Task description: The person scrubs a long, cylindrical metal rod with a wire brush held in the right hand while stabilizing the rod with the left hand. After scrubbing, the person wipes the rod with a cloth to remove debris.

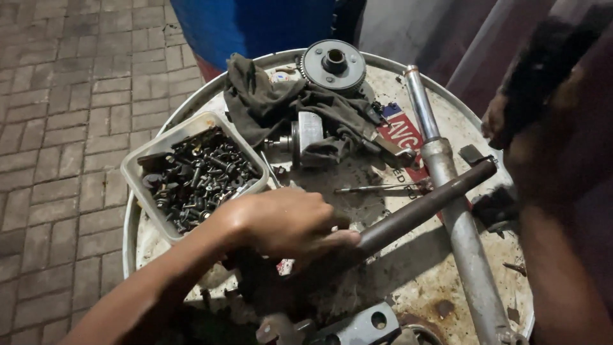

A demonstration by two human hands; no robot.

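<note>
My left hand (287, 223) is closed around the lower end of a dark brown metal tube (421, 204). The tube slants up to the right and lies across a long silver tube (456, 217) on the round drum top (421, 268). My right hand (498, 121) is blurred and dark at the right edge, hovering just above the dark tube's upper end. Whether it holds anything is unclear. My right forearm covers the drum's right rim.
A white plastic tray (131, 169) full of dark bolts and nuts sits at the left. There is a dark rag (268, 102), a round toothed gear part (333, 62), a small silver cylinder (308, 131), a thin rod (377, 188) and a grey bracket (364, 322). A blue barrel (255, 25) stands behind on brick paving (64, 128).
</note>
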